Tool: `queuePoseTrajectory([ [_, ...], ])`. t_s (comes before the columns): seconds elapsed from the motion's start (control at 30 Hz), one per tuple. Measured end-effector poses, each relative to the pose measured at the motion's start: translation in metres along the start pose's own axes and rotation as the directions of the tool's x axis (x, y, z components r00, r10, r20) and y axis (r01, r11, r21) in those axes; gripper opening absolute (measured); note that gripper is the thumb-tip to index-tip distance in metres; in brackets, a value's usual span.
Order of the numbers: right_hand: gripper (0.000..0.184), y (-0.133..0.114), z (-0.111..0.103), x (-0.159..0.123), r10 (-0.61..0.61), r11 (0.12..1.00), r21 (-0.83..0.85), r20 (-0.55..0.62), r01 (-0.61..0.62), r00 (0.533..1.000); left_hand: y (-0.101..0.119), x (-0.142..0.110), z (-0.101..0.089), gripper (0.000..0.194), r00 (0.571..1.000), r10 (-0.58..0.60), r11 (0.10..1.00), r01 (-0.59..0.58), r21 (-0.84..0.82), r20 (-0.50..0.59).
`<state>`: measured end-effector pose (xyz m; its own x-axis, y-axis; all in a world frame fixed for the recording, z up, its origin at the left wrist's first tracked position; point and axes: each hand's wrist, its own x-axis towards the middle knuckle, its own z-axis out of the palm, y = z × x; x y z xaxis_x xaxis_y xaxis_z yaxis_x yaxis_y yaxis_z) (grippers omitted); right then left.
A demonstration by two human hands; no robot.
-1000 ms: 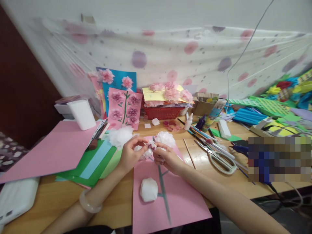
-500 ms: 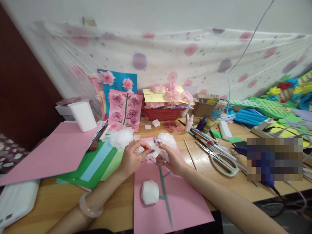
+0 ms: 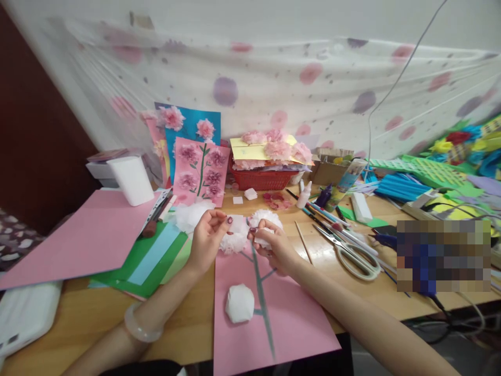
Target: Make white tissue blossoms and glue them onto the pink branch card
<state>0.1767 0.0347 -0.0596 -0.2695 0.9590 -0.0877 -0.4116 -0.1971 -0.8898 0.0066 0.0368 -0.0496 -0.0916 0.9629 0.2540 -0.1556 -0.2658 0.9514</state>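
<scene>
Head view: 2 hands over the upper end of 1 pink sheet (image 3: 289,313) with a painted green stem. Left hand (image 3: 207,240): fingers curled, thumb and forefinger tips close; can't tell if they pinch anything. Right hand (image 3: 274,243): fingers bent in, pinching white tissue (image 3: 263,236), partly hidden by them.

3 white paper flowers on or by the sheet: 1 compact bloom (image 3: 240,303) beside the lower stem, 2 fluffy blooms (image 3: 234,243) near the hands, partly blocked. Sheer white pile (image 3: 191,215) beyond left hand.

Around: 1 pair of scissors (image 3: 358,258), 1 wooden stick (image 3: 303,241), 1 white bottle (image 3: 304,196), 1 purple bottle (image 3: 324,196), 1 red basket (image 3: 262,180). 1 upright pink card (image 3: 201,172), 5 purplish flowers, overlaps 1 blue card (image 3: 213,122), 2 pink flowers visible. Pixelated patch covers part of the right side. Tall bottle (image 3: 348,180): print unreadable.
</scene>
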Motion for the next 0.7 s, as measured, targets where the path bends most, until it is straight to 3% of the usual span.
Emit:
queuePoseTrajectory([
  [0.23, 0.034, 0.0026, 0.0062, -0.0052, 0.108, 0.993, -0.075, 0.182, -0.095, 0.977, -0.0034, -0.0016, 0.0006, 0.024, 1.0, 0.014, 0.998, -0.015, 0.063, 0.025],
  [0.37, 0.033, 0.0061, 0.0066, -0.0052, 0.109, 0.984, -0.16, 0.169, -0.082, 0.98, -0.0065, -0.0025, -0.0004, 0.021, 0.996, 0.012, 0.986, -0.027, 0.166, 0.087],
  [0.43, 0.031, 0.0067, 0.0055, -0.0042, 0.085, 0.983, -0.171, 0.151, -0.058, 0.985, -0.0066, -0.0028, -0.0014, 0.015, 0.989, 0.093, 0.957, -0.12, 0.264, 0.11],
  [0.5, 0.03, 0.0068, 0.0044, -0.003, 0.06, 0.985, -0.17, 0.128, -0.038, 0.99, -0.0057, -0.0027, -0.0029, 0.004, 0.949, 0.272, 0.856, -0.315, 0.409, 0.163],
  [0.57, 0.027, 0.0065, 0.0038, -0.0022, 0.039, 0.988, -0.156, 0.108, -0.022, 0.993, -0.0049, -0.0025, -0.0045, 0.011, 0.856, 0.424, 0.698, -0.517, 0.496, 0.295],
  [0.63, 0.024, 0.0057, 0.0039, -0.0021, 0.024, 0.991, -0.135, 0.108, -0.01, 0.994, -0.0053, -0.0026, -0.0055, 0.015, 0.773, 0.477, 0.594, -0.634, 0.496, 0.417],
  [0.7, 0.022, 0.0043, 0.0044, -0.0026, 0.018, 0.994, -0.112, 0.118, -0.004, 0.993, -0.007, -0.0032, -0.0055, 0.015, 0.738, 0.502, 0.566, -0.675, 0.473, 0.452],
])
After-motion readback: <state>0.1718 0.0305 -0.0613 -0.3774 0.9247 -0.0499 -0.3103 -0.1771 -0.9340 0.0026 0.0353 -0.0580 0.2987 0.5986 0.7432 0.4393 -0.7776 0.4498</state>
